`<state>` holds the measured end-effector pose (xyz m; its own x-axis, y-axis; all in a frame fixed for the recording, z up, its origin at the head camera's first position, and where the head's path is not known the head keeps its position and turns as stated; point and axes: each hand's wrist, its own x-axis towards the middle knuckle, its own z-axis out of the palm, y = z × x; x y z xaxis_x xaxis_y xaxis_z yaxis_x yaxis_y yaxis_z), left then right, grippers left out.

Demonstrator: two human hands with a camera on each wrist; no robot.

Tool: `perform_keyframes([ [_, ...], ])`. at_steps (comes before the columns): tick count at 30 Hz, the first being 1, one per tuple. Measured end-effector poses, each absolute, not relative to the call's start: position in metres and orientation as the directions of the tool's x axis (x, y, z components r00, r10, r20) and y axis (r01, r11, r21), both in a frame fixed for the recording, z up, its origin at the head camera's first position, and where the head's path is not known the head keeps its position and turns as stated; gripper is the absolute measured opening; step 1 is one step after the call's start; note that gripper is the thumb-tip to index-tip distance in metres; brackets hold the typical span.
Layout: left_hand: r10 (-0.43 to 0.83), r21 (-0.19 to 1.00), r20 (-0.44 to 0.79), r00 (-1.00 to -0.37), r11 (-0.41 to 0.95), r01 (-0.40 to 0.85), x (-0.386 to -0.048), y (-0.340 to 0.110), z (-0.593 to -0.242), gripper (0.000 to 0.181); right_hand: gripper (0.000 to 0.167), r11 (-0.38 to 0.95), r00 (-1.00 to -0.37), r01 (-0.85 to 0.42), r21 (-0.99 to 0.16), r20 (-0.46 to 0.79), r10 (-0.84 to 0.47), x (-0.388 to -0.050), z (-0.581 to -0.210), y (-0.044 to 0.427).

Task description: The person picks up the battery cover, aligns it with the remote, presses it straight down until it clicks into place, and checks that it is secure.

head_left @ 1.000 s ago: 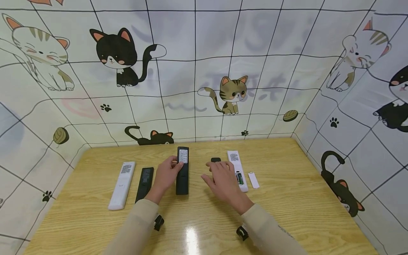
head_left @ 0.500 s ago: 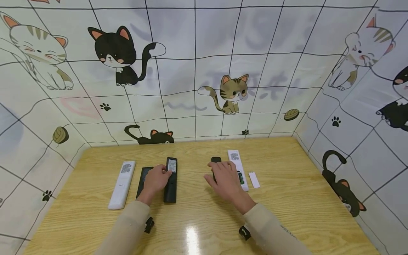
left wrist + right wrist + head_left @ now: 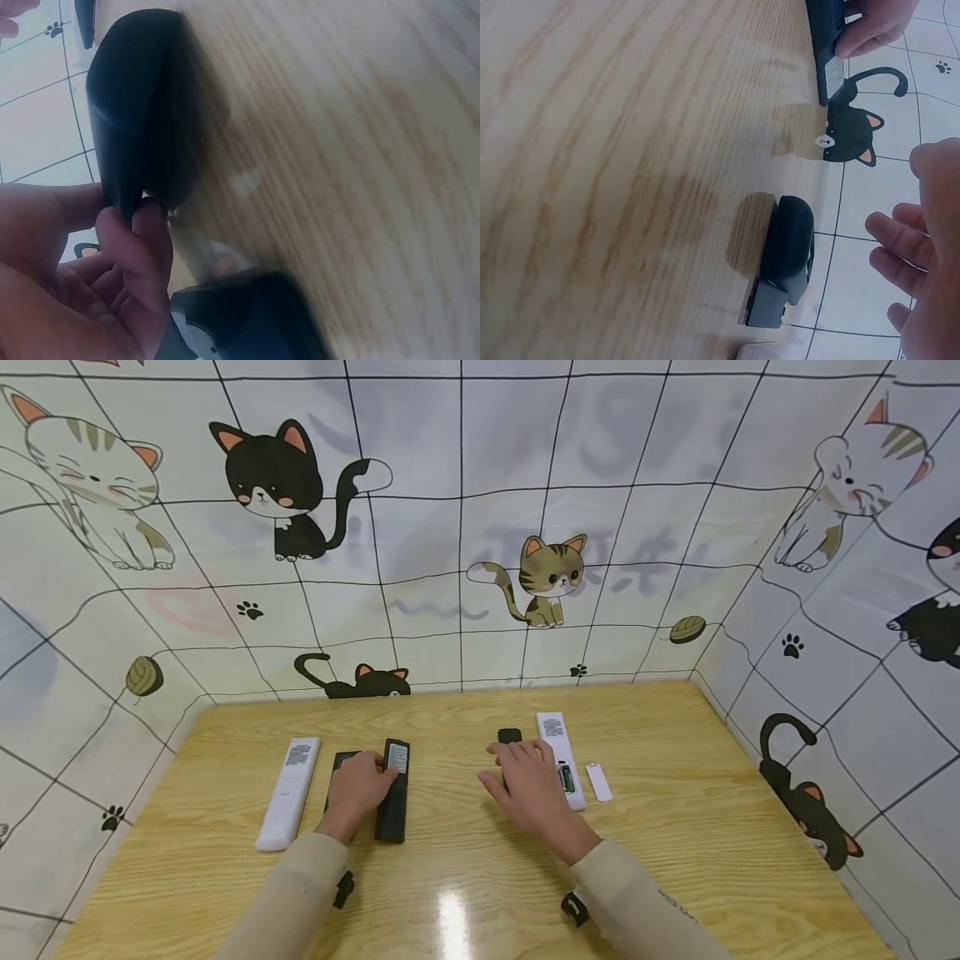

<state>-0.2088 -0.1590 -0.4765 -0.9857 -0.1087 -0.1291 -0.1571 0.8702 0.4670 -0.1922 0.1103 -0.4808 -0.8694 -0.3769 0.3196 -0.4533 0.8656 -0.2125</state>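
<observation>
My left hand (image 3: 358,787) pinches a black remote control (image 3: 392,810) by its upper side, its printed label facing up; the left wrist view shows thumb and fingers on this black remote (image 3: 131,105). Partly behind that hand lies a second black remote (image 3: 341,762). My right hand (image 3: 528,781) hovers with relaxed fingers and holds nothing. Beneath it, mostly hidden in the head view, is another black remote (image 3: 510,735), seen from its end in the right wrist view. Just right of it lies a white remote (image 3: 555,739), its battery compartment uncovered and a battery (image 3: 566,777) visible inside.
A small white battery cover (image 3: 599,782) lies right of the white remote. Another white remote (image 3: 288,793) lies face down at the left. The wooden table (image 3: 675,860) meets a cat-patterned cloth wall (image 3: 420,527) at the back and sides.
My left hand has carried the black remote left and toward me, from the table's middle to beside the second black remote. The right hand has barely moved.
</observation>
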Motion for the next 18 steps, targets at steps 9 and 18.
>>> perform_keyframes([
  [9,-0.098,0.432,-0.125,-0.987,0.890,-0.143,-0.2068,-0.1609,-0.4775,0.042,0.043,0.873,-0.871,-0.447,-0.195,0.317,-0.375,-0.1921,-0.4814,0.1112],
  [18,-0.095,0.398,-0.122,-0.988,0.907,-0.137,-0.2069,-0.1596,-0.4814,0.045,0.041,0.873,-0.876,-0.441,-0.210,0.314,-0.367,-0.1912,-0.4812,0.1112],
])
